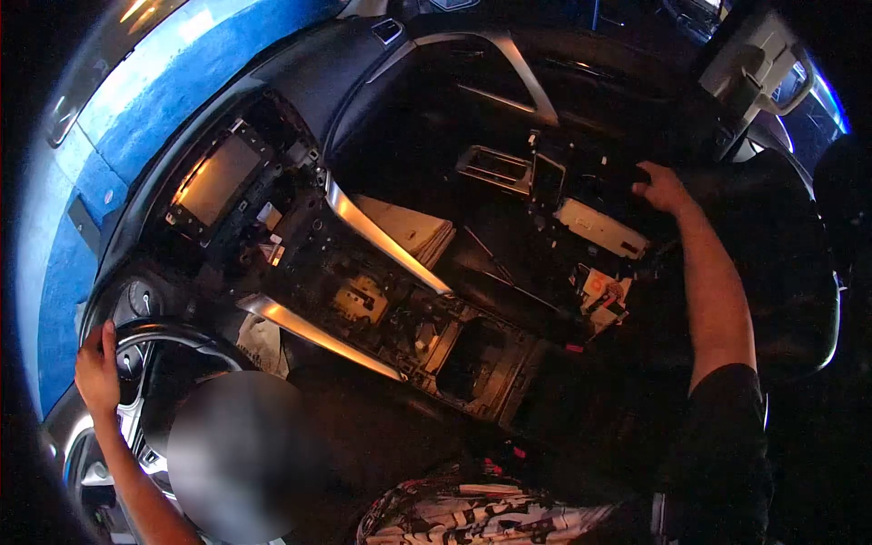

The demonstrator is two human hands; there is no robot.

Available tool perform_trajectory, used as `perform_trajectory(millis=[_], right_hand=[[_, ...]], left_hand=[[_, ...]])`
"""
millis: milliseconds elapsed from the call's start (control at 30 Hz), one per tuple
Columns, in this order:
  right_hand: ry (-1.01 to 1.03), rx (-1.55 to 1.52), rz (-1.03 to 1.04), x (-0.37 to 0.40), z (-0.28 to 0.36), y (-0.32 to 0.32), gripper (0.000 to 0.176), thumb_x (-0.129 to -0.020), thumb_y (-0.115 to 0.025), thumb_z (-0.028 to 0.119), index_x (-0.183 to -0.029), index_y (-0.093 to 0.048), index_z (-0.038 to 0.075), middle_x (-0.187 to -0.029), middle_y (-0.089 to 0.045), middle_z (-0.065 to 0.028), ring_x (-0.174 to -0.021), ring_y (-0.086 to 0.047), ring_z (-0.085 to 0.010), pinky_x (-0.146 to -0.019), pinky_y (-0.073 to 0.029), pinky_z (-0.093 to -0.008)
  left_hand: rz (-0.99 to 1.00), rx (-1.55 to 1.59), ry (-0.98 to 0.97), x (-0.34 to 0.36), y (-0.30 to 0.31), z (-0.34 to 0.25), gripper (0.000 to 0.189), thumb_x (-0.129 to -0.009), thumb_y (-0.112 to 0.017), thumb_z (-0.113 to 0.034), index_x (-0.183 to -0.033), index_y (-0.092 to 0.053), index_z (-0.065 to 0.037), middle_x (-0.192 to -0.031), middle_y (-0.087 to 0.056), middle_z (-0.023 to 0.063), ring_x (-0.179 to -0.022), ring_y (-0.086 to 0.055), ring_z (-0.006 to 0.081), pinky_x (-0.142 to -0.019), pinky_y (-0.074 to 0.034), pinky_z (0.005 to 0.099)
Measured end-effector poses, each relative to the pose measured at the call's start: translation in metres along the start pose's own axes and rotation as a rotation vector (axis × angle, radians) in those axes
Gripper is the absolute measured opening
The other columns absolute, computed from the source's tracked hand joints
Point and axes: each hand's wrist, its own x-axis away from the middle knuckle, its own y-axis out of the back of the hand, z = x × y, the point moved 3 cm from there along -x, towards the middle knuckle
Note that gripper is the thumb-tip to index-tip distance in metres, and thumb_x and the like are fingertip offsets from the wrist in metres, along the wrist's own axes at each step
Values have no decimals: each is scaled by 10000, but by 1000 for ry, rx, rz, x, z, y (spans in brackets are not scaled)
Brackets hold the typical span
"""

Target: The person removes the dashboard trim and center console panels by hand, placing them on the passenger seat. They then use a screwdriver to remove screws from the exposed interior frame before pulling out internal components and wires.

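At the left, my left hand [96,374] is closed on the rim of the black steering wheel [168,331], thumb pointing up. My right arm stretches over the passenger seat. There my right hand [665,188] has its fingers apart, above dark parts that are hard to make out. Just below it lies a long pale box-like part [601,228]. A silver-edged trim panel [496,170] lies farther left on the seat. Nothing shows clearly between the right fingers.
The centre console [472,363] is stripped open between two silver trim strips [386,238]. A screen unit [218,182] sits in the bare dashboard. Papers [404,227] lie in the passenger footwell, and a printed packet [604,295] rests near the seat. A round blur covers the lower left.
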Motion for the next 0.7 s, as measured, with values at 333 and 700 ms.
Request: perform_trajectory(millis=[333,700], right_hand=[[-301,138,109,21,-96,-27,688,-836,-752,228,-1443,-464,81,-1452,-493,-196,-1319,-493,-367,-1112,-406,-453],[-229,142,274,35,-82,-62,551,-832,-756,305,-1298,-622,42,-1455,-504,-159,-1300,-513,-346,-1112,-400,-438]], left_hand=[[-123,4,-83,-2,-8,-1,564,-1010,-432,-527,-1000,-673,-17,-944,-661,280,-932,-624,479,-780,-477,512],[-114,-46,-24,10,16,-24,451,-961,-535,-487,-825,-644,-71,-752,-653,220,-772,-640,462,-664,-468,554]])
